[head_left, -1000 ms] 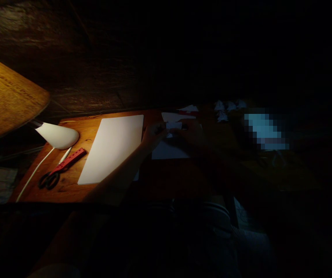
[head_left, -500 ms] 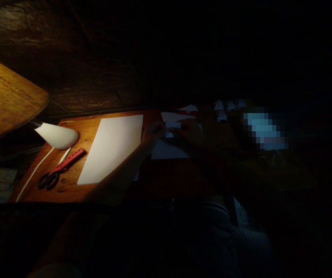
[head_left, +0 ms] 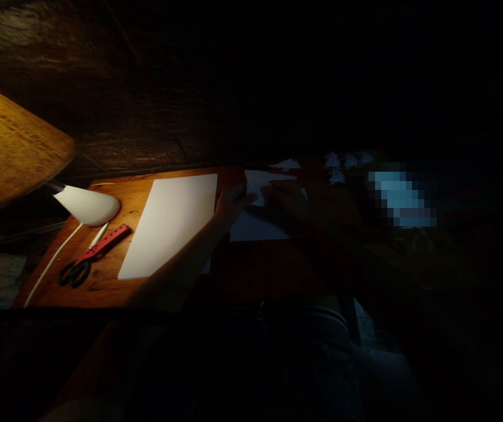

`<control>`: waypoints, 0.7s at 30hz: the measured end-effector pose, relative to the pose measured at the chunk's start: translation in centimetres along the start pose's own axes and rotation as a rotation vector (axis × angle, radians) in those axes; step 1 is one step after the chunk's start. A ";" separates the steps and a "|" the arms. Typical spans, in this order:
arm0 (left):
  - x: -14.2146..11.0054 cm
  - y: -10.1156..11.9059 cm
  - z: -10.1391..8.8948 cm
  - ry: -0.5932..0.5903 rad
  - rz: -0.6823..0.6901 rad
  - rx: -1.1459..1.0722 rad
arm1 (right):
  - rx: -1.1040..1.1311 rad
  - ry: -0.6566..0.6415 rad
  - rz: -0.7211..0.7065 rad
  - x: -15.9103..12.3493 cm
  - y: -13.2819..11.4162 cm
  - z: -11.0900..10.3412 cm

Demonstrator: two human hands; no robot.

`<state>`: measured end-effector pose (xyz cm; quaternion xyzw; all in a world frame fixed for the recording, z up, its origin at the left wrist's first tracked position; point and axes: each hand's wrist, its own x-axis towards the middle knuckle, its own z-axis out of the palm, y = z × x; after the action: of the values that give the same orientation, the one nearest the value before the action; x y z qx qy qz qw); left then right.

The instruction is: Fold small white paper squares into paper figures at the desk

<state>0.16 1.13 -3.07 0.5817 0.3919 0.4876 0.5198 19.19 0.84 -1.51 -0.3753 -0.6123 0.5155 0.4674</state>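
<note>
In dim light at the middle of the table, my left hand (head_left: 233, 202) and my right hand (head_left: 287, 196) are close together over white sheets. A small folded piece of paper (head_left: 259, 200) is between them. My left thumb reaches across to it, and the closed fingers of my right hand are at its right side; the exact grip is hard to make out in the dark. Beneath the hands lies a white sheet of paper (head_left: 255, 230). Another sheet (head_left: 257, 175) lies just behind them.
Left of my hands, a large white sheet (head_left: 174, 225) lies in lamplight. Scissors with black handles (head_left: 75, 273) and a red blade cover lie beside the white lamp base (head_left: 91, 206). Several small folded paper shapes (head_left: 334, 174) stand at back right, near a blurred bright screen-like patch (head_left: 400, 196).
The small paper, held up flat between both hands before, is now lower and partly covered by fingers. My left thumb is stretched further right, and the right fingers have shifted.
</note>
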 end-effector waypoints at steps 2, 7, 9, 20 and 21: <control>0.1 0.0 -0.2 0.019 -0.008 -0.060 | 0.010 0.013 -0.039 0.1 0.2 0.0; 0.4 -0.1 -0.2 0.087 -0.016 -0.152 | -0.160 0.085 -0.199 0.0 0.1 0.0; 0.5 -0.1 -0.2 0.105 -0.017 -0.158 | -0.218 0.117 -0.244 0.0 0.0 0.0; 0.6 0.1 0.1 0.138 0.045 -0.143 | -0.155 0.074 -0.289 0.7 0.8 -0.4; 0.7 0.0 0.1 0.139 0.049 -0.143 | -0.158 0.075 -0.285 0.8 0.9 -0.5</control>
<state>0.37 1.75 -2.92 0.5174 0.3770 0.5661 0.5193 19.42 1.87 -2.25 -0.3392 -0.6802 0.3799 0.5272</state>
